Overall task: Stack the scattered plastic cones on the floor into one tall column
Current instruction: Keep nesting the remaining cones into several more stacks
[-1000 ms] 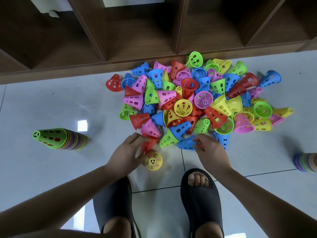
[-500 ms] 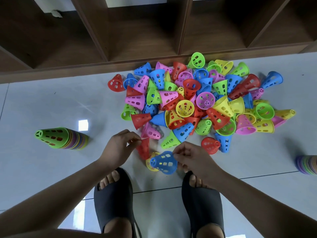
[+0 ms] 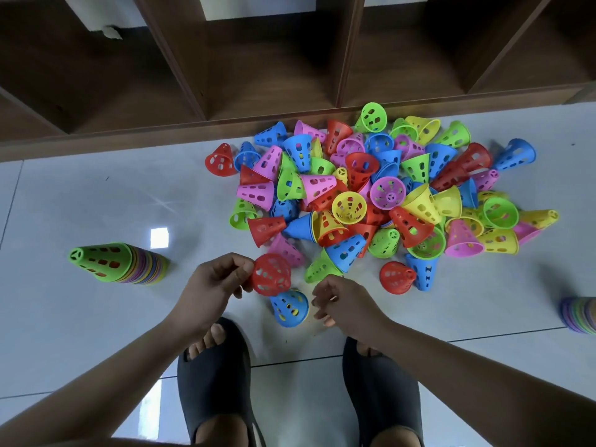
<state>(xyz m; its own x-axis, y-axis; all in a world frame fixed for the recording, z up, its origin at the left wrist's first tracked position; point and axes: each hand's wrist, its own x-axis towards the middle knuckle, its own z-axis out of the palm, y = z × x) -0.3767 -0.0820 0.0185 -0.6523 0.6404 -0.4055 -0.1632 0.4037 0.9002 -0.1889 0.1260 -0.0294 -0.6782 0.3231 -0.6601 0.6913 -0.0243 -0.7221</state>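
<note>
Fingers of left hand pinching red cone, right hand loose, empty, 2nd stack cut off at edge

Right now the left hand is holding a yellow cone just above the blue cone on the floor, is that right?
Not quite. The cone in the left hand is red, not yellow, as the head view shows. The rest holds: it is held just above the blue cone on the floor.
</note>
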